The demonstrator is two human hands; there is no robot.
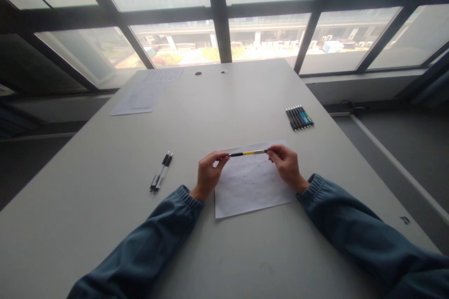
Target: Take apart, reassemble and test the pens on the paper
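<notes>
A yellow and black pen (pixel 248 153) is held level between my two hands, above a sheet of white paper (pixel 245 191). My left hand (pixel 210 171) pinches its black tip end between thumb and fingers. At the other end, my right hand (pixel 285 163) grips it near the clip. Faint marks show on the paper, too blurred to read. To the left of my left hand, two white and black pens (pixel 162 171) lie side by side on the white table (pixel 105 196).
Several pens (pixel 300 117), black, blue and green, lie in a row at the right. More paper sheets (pixel 140 98) rest at the far left. Two round holes (pixel 198 74) sit near the far edge, before the windows. A small dark piece (pixel 405 220) lies near the right edge.
</notes>
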